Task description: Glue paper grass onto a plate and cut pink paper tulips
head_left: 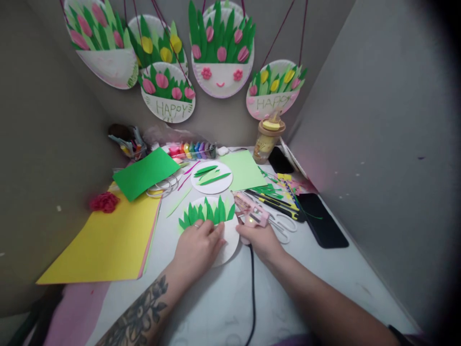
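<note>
A white paper plate (230,240) lies on the table in front of me. Upright green paper leaves (205,211), dark and light, line its upper part. My left hand (198,242) rests on the plate just below the leaves, index finger stretched out and thumb apart, pressing on its surface. At the plate's right edge, my right hand (261,238) is wrapped around a pink glue gun (252,211). The gun's nozzle points up and left, close to the rightmost leaves. A black cord (252,293) runs from its handle toward me.
A small white disc (196,185) behind holds cut leaves. Scissors (284,223), cutters (277,204) and a phone (322,221) lie right. Yellow sheets (104,240) and a green sheet (146,174) lie left. A cup (267,139) stands behind; decorated plates (221,79) hang on the wall.
</note>
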The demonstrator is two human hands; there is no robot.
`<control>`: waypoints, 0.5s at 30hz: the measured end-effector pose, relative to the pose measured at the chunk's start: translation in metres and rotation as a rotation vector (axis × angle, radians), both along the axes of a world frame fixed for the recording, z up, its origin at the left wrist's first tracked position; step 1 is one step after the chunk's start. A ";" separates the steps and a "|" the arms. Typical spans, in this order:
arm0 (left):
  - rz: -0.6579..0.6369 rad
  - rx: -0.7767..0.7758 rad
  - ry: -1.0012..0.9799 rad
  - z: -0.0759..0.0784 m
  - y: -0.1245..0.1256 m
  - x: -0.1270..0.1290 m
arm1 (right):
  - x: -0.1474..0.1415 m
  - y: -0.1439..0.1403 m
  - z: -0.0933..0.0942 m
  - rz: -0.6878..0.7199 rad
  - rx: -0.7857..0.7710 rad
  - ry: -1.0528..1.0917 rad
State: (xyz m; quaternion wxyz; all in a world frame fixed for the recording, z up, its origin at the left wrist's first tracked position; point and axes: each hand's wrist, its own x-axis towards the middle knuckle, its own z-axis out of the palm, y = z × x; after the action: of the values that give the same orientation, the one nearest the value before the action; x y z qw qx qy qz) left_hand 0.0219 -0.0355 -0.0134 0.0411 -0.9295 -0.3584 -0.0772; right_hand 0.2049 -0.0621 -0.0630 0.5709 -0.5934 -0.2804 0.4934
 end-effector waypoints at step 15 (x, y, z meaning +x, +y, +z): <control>0.027 -0.172 0.143 -0.003 -0.005 0.014 | -0.007 0.006 0.014 -0.018 0.001 0.296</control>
State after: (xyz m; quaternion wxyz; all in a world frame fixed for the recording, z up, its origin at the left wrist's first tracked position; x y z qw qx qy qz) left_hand 0.0359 -0.0407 -0.0167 -0.0122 -0.9278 -0.3723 0.0209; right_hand 0.1981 -0.0566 -0.0494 0.6108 -0.5165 -0.1881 0.5699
